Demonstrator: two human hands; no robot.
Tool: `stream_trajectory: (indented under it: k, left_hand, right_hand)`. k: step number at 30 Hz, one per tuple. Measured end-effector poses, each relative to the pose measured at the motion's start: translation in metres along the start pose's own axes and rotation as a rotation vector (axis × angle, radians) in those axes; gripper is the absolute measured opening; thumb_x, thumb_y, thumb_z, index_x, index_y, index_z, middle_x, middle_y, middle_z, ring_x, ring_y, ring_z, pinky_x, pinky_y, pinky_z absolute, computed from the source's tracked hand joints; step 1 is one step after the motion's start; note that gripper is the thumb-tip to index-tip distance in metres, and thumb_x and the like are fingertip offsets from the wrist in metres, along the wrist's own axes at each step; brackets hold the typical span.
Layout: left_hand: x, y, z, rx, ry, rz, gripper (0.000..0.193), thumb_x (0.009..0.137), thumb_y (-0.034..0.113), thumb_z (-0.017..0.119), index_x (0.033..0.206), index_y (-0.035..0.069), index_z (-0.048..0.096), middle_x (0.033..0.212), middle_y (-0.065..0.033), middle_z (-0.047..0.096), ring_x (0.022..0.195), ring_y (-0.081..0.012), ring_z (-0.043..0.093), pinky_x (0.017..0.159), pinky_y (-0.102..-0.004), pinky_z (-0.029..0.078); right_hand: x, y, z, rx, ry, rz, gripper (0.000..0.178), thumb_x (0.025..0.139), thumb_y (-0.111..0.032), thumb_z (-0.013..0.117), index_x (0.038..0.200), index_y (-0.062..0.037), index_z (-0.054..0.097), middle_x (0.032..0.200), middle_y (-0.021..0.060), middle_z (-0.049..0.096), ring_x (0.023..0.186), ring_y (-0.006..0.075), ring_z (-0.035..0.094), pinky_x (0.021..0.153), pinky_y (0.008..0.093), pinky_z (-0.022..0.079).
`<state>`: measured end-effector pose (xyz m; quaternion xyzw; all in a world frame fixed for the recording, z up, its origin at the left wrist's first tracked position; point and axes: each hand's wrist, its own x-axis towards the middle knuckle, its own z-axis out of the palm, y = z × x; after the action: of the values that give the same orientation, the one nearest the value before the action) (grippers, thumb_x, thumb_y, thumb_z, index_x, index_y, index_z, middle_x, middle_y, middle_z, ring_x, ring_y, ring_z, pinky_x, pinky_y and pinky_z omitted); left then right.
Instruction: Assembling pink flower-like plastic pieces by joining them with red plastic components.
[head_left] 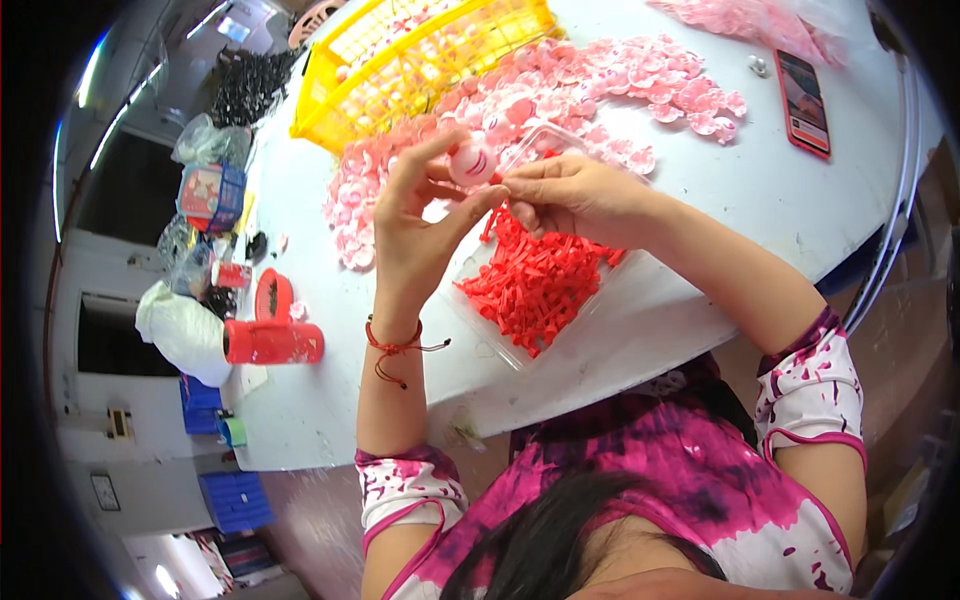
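Observation:
My left hand (412,225) holds a small pale pink round piece (472,164) with dark reddish curved marks, between thumb and fingers. My right hand (585,200) is closed in a pinch right beside it, its fingertips meeting my left thumb. A bit of red shows at the pinch, mostly hidden by the fingers. Beneath both hands lies a clear plastic tray (519,362) heaped with small red plastic pieces (535,290). Behind the hands spreads a large pile of pink cup-like pieces (610,85) on the white table (760,215).
A yellow plastic basket (425,70) with more pink pieces stands at the far left. A red phone (802,105) lies at the far right, near pink pieces in a clear bag (765,25). At the left edge are a red cylindrical container (275,342) and a white bag (180,330).

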<state>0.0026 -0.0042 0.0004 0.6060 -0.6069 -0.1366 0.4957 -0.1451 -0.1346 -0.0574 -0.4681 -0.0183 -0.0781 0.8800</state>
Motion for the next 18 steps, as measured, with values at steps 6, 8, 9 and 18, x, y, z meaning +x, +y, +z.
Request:
stream_trajectory:
  k: [6, 8, 9, 18]
  left_hand:
    - [0.082, 0.023, -0.047, -0.081, 0.21, 0.113, 0.06, 0.081, -0.003, 0.068, 0.134, -0.001, 0.039, 0.121, -0.0217, 0.054, 0.096, -0.0186, 0.064, 0.078, -0.0234, 0.053]
    - [0.093, 0.052, -0.059, 0.222, 0.429, 0.182, 0.074, 0.084, 0.004, 0.067, 0.143, 0.001, 0.023, 0.137, -0.0244, 0.039, 0.1, -0.0246, 0.063, 0.083, -0.0279, 0.053]
    - [0.095, 0.06, -0.063, 0.238, 0.466, 0.223, 0.077, 0.081, 0.001, 0.069, 0.143, 0.0, 0.022, 0.135, -0.0288, 0.038, 0.098, -0.0237, 0.064, 0.08, -0.0272, 0.055]
    - [-0.014, 0.184, -0.013, -0.595, 0.387, 1.056, 0.028, 0.092, 0.022, 0.042, 0.071, 0.007, 0.054, 0.075, -0.0042, 0.058, 0.054, -0.0079, 0.04, 0.05, -0.0226, 0.03]
  right_hand:
    - [0.001, -0.006, 0.002, -0.044, 0.036, 0.052, 0.04, 0.099, -0.036, 0.044, 0.116, -0.0033, 0.06, 0.088, 0.0036, 0.064, 0.08, 0.0098, 0.061, 0.076, 0.0243, 0.051]
    - [-0.002, -0.007, 0.0, -0.041, 0.083, 0.076, 0.039, 0.099, -0.035, 0.042, 0.118, -0.0039, 0.059, 0.089, 0.0043, 0.064, 0.082, 0.0108, 0.062, 0.077, 0.0252, 0.051]
    - [-0.003, -0.006, 0.001, -0.062, 0.098, 0.072, 0.039, 0.1, -0.034, 0.041, 0.117, -0.0049, 0.06, 0.09, 0.0041, 0.064, 0.081, 0.0112, 0.063, 0.076, 0.0251, 0.051]
    - [-0.01, -0.001, 0.011, -0.456, 0.197, -0.103, 0.03, 0.096, -0.028, 0.05, 0.103, -0.0029, 0.066, 0.083, 0.0022, 0.061, 0.075, 0.0088, 0.058, 0.069, 0.0249, 0.048]
